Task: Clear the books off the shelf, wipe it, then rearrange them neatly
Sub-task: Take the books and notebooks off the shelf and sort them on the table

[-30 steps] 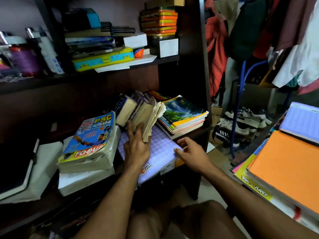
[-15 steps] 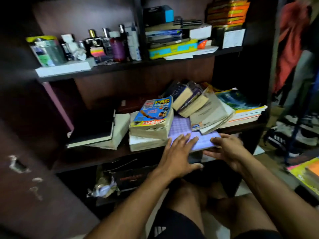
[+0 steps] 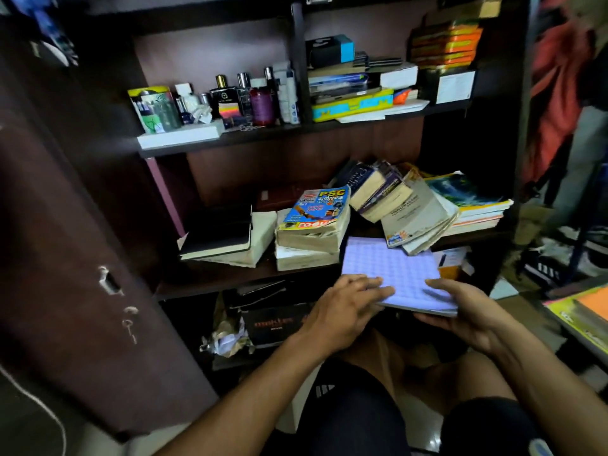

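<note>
L hand (image 3: 348, 304) lay flat on top of the lilac checked notebook (image 3: 391, 271), fingers straight, pressing down; R hand (image 3: 467, 311) cupped it from below at the near right corner, thumb over the top edge, so clamped on it. Change vs 0.5 s ago: notebook was partly tucked under the leaning books then, now it had slid out toward the body and hung past the shelf (image 3: 210, 278) front edge, far corner only just at the shelf. Means one more book nearly off, but clearing was early imo: wiping not possible yet. Just beyond the L hand sat the PSC book (image 3: 316, 209), cover read "PSC" and "FOCUS", rest of the script too small. Beyond the R hand the leaning paperbacks (image 3: 394, 199) had sagged over a flat stack (image 3: 473, 205); titles unreadable. Below the L hand, a dark box (image 3: 273, 324) w/ faint lettering, can't read. Upper shelf bottles (image 3: 250, 100): labels illegible.
</note>
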Tool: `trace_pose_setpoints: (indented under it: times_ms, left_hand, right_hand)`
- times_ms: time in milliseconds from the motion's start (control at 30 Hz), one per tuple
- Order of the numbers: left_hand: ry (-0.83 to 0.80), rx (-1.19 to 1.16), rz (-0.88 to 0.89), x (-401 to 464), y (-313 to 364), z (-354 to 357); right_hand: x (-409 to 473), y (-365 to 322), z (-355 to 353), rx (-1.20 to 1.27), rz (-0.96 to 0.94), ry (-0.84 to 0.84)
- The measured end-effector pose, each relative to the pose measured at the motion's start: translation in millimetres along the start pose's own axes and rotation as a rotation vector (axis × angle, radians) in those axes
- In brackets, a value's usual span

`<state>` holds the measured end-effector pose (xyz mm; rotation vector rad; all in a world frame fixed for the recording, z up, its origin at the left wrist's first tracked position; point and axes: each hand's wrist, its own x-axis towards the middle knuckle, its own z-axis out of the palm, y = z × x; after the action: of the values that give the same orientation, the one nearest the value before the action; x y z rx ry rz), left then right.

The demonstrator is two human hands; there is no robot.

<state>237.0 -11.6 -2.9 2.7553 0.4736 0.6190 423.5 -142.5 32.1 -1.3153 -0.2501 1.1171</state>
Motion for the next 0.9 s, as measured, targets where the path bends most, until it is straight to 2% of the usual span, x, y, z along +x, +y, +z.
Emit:
trace_pose_setpoints:
  times_ms: [133, 200, 267, 333, 367, 400, 533, 667, 733, 900]
  left_hand:
    - [0.085, -0.22, -0.022, -7.4, 1.6, -11.7]
    - [0.101, -0.532, -0.152, -11.0, 7.1, -23.5]
    - [0.29, -0.906, -0.406, -13.2, 14.4, -34.4]
    - [0.408, -1.237, -0.771, -13.8, 17.7, -37.7]
    - [0.348, -1.349, -0.885, -14.1, 23.5, -35.2]
    - [0.262, -1.402, -0.923, -16.8, 30.3, -31.3]
    - [0.087, -1.468, -0.846, -23.5, 75.6, -5.7]
    - [-0.005, -1.509, -0.598, 8.9, 125.2, 14.0]
    - [-0.082, -1.493, -0.533, 35.8, 152.2, 24.8]
    - [-0.239, -1.287, -0.368, 100.3, 204.7, 51.7]
  right_hand:
    - [-8.0, 4.1, 7.6, -0.057, -0.008, 0.026]
    - [-14.6, 5.5, 5.3, -0.059, 0.002, 0.023]
    - [-26.6, 7.7, 2.2, -0.063, 0.001, 0.014]
    - [-42.6, 12.2, -1.3, -0.091, -0.001, -0.026]
    - [-52.2, 14.5, -5.2, -0.121, -0.008, -0.047]
    - [-60.0, 16.6, -8.4, -0.162, -0.02, -0.067]
    - [-97.5, 8.6, -46.5, -0.254, -0.121, -0.036]
    - [-137.3, -2.8, -101.4, -0.251, -0.202, -0.047]
    - [-149.2, -8.5, -129.1, -0.22, -0.277, 0.028]
    - [-146.3, -33.2, -191.6, -0.252, -0.538, 0.504]
